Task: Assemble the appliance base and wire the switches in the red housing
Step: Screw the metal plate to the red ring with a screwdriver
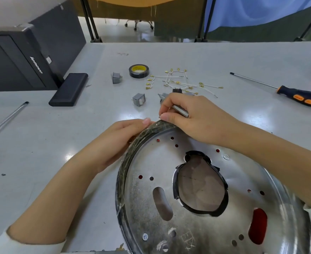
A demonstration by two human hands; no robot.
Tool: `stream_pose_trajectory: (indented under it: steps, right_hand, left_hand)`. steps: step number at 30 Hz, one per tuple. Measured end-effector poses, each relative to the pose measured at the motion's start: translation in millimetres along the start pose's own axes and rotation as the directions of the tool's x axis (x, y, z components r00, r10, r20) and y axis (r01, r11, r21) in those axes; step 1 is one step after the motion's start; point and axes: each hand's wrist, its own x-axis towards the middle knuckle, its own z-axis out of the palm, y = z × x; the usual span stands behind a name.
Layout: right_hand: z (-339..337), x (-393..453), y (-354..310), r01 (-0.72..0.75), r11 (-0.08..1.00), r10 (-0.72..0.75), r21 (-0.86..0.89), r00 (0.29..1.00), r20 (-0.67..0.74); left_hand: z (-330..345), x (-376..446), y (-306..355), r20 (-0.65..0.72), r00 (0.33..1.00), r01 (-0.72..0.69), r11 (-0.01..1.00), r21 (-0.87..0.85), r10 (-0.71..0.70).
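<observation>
We sit at a grey desk in an office-like workroom: a desktop computer at its far left corner, fabric partitions and chair castors beyond its far edge.

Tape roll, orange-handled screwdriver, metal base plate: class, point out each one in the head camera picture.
Tape roll [138, 71], head view, on its black outer band.
Orange-handled screwdriver [300, 95], head view, on the grip.
Metal base plate [196, 233], head view, on bare metal near its lower edge.
</observation>
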Motion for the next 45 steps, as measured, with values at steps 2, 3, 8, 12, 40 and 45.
stream_pose_trajectory:
  steps: [2, 3, 8, 12, 40, 45]
  right_hand:
    - [-0.7, -0.5, -0.1, 0.001, 1.000, -0.001, 0.000, 1.000, 0.009]
    - [-1.1, -0.6, -0.4, 0.002, 1.000, -0.002, -0.002, 1.000, 0.011]
    - [-5.9, -1.9, -4.1, 0.086, 0.995, -0.083, -0.048, 0.995, 0.045]
    - [-5.5, -4.2, -7.5, 0.222, 0.959, -0.203, -0.175, 0.972, 0.119]
    - [-0.4, -0.8, -3.5, 0.347, 0.797, -0.265, -0.495, 0.937, 0.230]
    - [-0.8, -4.2, -5.2, 0.331, 0.786, -0.249, -0.523, 0.943, 0.223]
  left_hand:
    - [0.8, -1.5, 2.6, 0.026, 0.999, 0.031, 0.999, -0.040, -0.030]
    - [0.4, -1.8, 3.1, 0.029, 0.999, 0.034, 0.998, -0.048, -0.033]
    - [-3.2, 0.2, 1.8, 0.045, 0.999, 0.026, 0.995, -0.094, -0.022]
    - [-3.5, 1.6, -1.0, 0.056, 0.998, 0.042, 0.985, -0.167, -0.033]
    - [-1.4, 4.9, -2.2, -0.013, 0.993, 0.110, 0.959, -0.261, -0.117]
    - [-1.1, 3.4, -0.5, -0.034, 0.994, 0.096, 0.966, -0.238, -0.107]
